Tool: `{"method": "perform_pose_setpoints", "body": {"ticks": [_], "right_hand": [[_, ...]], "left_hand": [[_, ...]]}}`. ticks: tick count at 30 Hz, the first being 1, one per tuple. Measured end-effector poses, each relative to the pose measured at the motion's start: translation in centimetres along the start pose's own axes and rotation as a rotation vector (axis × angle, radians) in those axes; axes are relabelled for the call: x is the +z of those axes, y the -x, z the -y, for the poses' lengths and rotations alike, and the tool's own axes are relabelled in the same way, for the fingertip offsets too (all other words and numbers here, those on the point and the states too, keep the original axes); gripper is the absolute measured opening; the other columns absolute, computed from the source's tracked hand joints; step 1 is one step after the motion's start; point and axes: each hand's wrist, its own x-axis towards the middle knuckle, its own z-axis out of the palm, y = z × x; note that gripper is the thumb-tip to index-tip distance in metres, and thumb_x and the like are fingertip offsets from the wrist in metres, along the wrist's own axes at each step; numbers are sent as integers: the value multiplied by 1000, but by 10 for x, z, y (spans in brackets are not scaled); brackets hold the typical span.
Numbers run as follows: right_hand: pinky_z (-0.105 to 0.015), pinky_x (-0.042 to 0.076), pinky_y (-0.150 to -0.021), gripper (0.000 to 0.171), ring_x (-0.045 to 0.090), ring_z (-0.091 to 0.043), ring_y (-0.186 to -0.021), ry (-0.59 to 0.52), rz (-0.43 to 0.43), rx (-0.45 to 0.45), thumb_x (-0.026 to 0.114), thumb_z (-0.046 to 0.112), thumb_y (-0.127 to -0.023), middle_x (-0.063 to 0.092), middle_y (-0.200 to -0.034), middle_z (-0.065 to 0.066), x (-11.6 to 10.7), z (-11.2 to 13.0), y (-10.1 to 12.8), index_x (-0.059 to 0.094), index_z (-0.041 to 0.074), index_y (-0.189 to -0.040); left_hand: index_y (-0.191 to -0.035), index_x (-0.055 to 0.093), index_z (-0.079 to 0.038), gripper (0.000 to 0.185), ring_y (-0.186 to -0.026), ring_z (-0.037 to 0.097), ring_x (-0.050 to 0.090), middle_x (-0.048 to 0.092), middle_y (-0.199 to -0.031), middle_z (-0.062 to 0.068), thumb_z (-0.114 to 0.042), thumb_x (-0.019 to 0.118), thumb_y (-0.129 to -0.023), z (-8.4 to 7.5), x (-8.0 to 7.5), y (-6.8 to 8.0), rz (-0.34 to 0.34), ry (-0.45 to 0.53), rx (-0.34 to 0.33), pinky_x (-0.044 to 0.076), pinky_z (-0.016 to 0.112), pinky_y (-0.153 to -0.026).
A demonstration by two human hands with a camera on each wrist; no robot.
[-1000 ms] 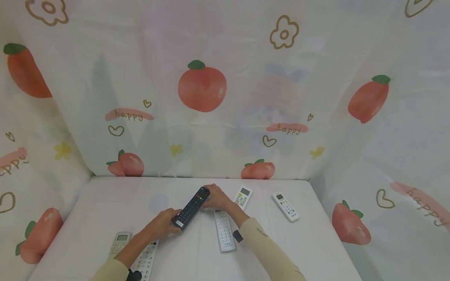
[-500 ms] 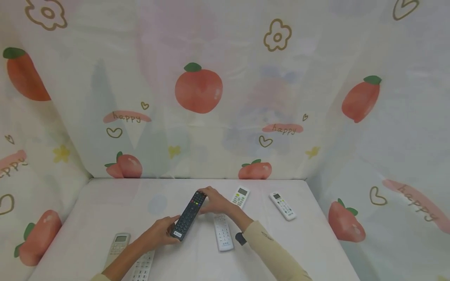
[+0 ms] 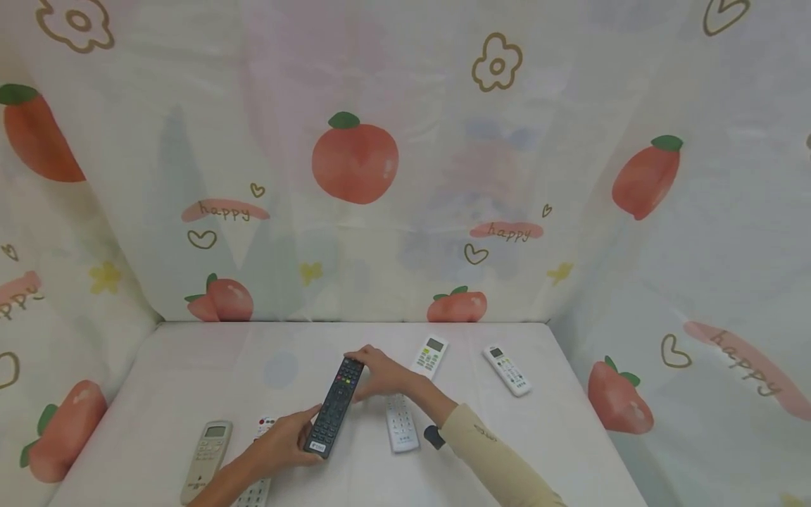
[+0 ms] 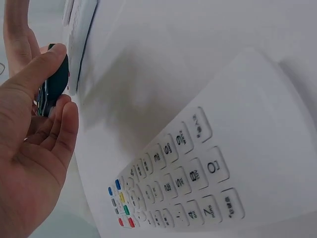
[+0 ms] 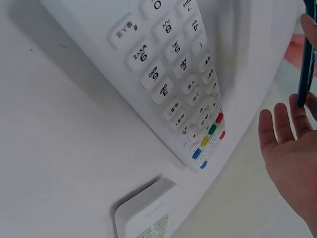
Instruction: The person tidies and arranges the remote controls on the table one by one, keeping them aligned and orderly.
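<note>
I've got the black remote (image 3: 334,407) lifted off the table (image 3: 557,436), left hand (image 3: 286,442) pinching its near end, right hand (image 3: 379,371) fingers curled around the far end; not yet set down.

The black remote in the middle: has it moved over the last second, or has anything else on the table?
The black remote, held at its ends by the left hand and right hand, swung more upright and came nearer the person. The left hand drew back, uncovering a white remote's red buttons. The other remotes lie as before.
</note>
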Motion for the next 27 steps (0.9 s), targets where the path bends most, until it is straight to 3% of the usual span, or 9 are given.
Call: {"method": "perform_pose_setpoints", "body": {"ticks": [12, 27], "right_hand": [[-34, 41, -104, 89, 46, -14, -121, 18, 50, -45, 89, 29, -75, 47, -135, 2, 9, 13, 8, 44, 20, -152], [-28, 40, -103, 91, 43, -10, -122, 72, 155, -69, 90, 26, -73, 45, -136, 6, 29, 21, 13, 45, 20, -151]], "left_hand": [[-140, 43, 16, 94, -69, 13, 49, 55, -80, -2, -19, 92, -68, -7, 20, 18, -57, -24, -69, 46, 26, -61], [-139, 35, 22, 95, -67, 16, 53, 55, -76, 2, -19, 90, -73, -15, 45, 39, 13, 123, -177, 46, 28, -61]]}}
